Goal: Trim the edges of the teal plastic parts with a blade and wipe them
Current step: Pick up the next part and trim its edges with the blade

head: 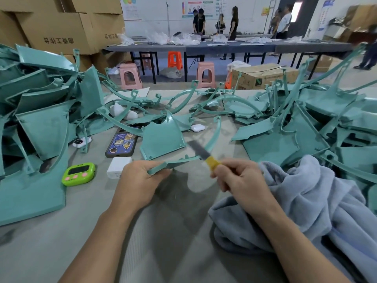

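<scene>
Two hands: the left hand (138, 180) curls its fingers round one end of a curved teal strip (183, 160); the right hand (242, 180) has its fingers clamped on the yellow handle of a blade (199, 149).
Strip: it is held just above the bench (81, 231), midway between the left and right edges, and the blade crosses it.
Slip risk: the blade is blurred, probably mid-stroke, and a skid along the thin strip could reach the left fingers.
Flex risk: gripped at one end only, the strip may bend and get gouged.
Cloth: the grey cloth (295, 201) lies beside the right hand, and its folds could snag the blade.

Teal part piles (40, 119) flanking bare table (102, 231)
</scene>
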